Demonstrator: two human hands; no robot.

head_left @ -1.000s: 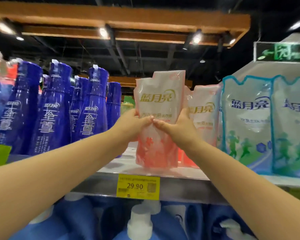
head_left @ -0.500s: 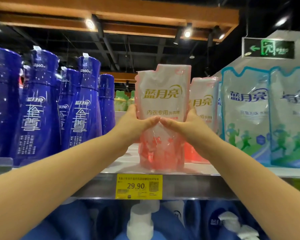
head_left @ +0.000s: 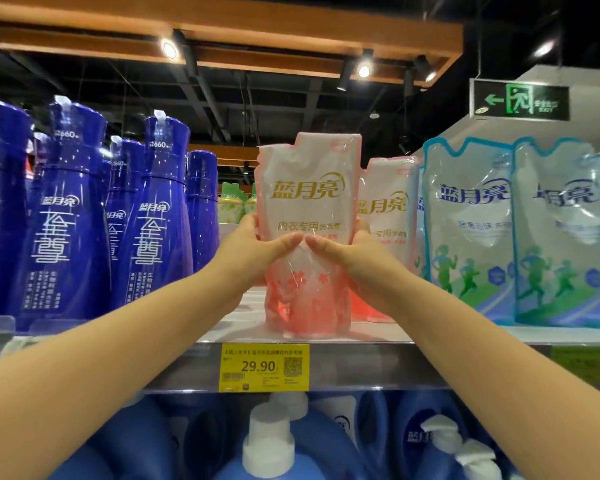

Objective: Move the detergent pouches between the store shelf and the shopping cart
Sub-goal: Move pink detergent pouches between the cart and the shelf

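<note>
A pink and white detergent pouch (head_left: 307,188) stands upright at the front edge of the store shelf (head_left: 378,336). My left hand (head_left: 253,252) grips its left side and my right hand (head_left: 350,256) grips its right side, thumbs almost meeting across the front. A second pink pouch (head_left: 387,206) stands just behind and to the right, partly hidden by my right hand. No shopping cart is in view.
Tall dark blue bottles (head_left: 153,216) fill the shelf to the left. Blue-green pouches (head_left: 468,223) stand to the right. A yellow price tag (head_left: 264,367) hangs on the shelf rail. Blue jugs with white caps (head_left: 267,441) sit on the shelf below.
The pouch stood tilted and is now upright, its base resting on the shelf edge. Both hands stay on it, slightly farther forward.
</note>
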